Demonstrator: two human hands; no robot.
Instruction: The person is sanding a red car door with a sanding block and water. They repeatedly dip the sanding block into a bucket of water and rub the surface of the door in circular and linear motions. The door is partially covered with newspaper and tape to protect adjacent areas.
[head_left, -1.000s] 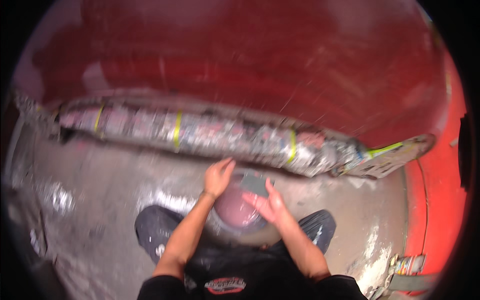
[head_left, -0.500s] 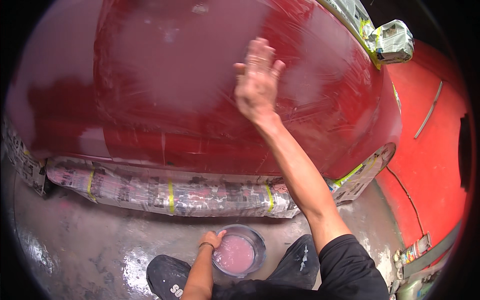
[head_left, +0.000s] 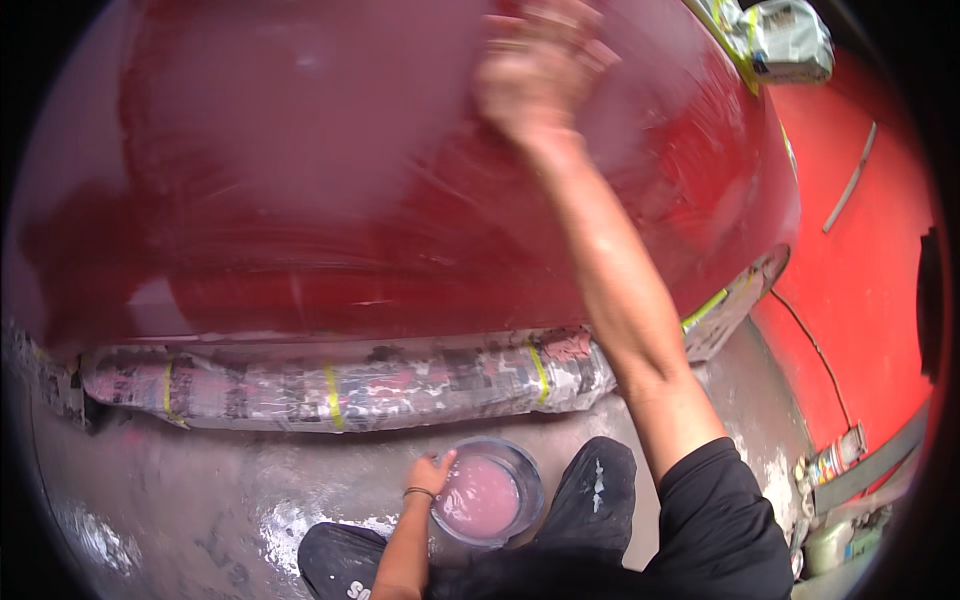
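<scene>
My right hand [head_left: 540,75] lies on the dark red car panel [head_left: 330,200], arm stretched far forward. It is smeared by motion, but its fingers look spread and flat; whether anything lies under the palm is hidden. Hazy, milky patches and wet streaks cover the glossy red paint around it. Down low between my knees, my left hand [head_left: 428,474] grips the left rim of a round grey bucket [head_left: 533,480]. Cloudy pink liquid [head_left: 480,498] stands in the bucket.
Newspaper masking [head_left: 290,395] with yellow tape wraps the car's lower edge. A wrapped side mirror [head_left: 790,42] juts out at upper right. At right are a red surface [head_left: 810,330] with a thin cord, and a printed can [head_left: 828,465]. The grey floor [head_left: 220,480] looks wet.
My right hand has slid farther up the panel, away from me. My left hand stays on the bucket rim. The view has shifted slightly.
</scene>
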